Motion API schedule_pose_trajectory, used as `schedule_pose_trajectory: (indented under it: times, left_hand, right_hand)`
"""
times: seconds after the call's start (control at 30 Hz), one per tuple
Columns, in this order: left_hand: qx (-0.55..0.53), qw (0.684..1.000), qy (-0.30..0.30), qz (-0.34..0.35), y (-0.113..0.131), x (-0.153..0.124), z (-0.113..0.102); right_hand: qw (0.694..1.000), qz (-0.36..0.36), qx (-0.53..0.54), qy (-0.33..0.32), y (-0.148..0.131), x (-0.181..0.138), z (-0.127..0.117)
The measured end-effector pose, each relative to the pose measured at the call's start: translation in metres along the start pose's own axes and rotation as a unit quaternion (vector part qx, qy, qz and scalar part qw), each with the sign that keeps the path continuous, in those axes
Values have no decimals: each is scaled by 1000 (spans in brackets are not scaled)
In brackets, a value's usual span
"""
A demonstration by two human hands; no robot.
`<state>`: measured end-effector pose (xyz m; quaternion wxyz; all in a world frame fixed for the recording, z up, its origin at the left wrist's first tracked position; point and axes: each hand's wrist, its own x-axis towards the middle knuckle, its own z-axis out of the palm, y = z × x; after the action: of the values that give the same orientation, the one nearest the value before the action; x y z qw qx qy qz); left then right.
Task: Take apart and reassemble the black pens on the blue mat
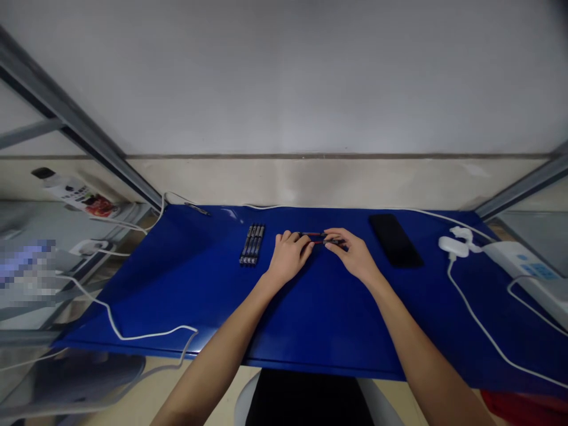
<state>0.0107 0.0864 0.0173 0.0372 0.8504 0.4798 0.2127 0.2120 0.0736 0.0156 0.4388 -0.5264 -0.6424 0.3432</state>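
My left hand (287,254) rests at the middle of the desk, its curled fingers on the left ends of two slim pens with red barrels. The far red pen (310,234) lies crosswise between both hands. Nearer to me is a second red pen (318,242), its dark right end pinched by the fingers of my right hand (350,251). Fingers partly cover both pens. Left of my left hand, several dark pens (252,244) lie side by side in a neat row, apart from the hand.
A black phone (394,239) lies right of my right hand on the blue desk (319,319). Another pen (197,209) lies at the back left. White cables, a charger (453,247) and a power strip (528,266) occupy the right side. A bottle (77,192) stands tilted beyond the left edge.
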Motion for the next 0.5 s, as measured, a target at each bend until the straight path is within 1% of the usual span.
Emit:
schedule_pose_trajectory:
  times: [0.07,0.13,0.2,0.3,0.4,0.5]
  left_hand:
    - [-10,1000,7,-10,0,0,-2]
    - [-17,999,16,-27,0,0,-3]
    - [-22,998,26,-49,-1,1,-3]
    - [-29,996,44,-76,-3,1,-3]
    - [-36,994,56,-89,-4,2,-2]
    - [-38,993,58,-91,-3,2,-1]
  right_hand:
    - [1000,9,3,4,2,0,-3]
    - [1000,18,3,24,3,1,-7]
    - [997,28,-5,68,5,1,-11]
    - [987,45,-28,153,11,3,-17]
    - [972,55,-84,213,17,5,-20]
    - [957,34,-166,234,25,4,-21]
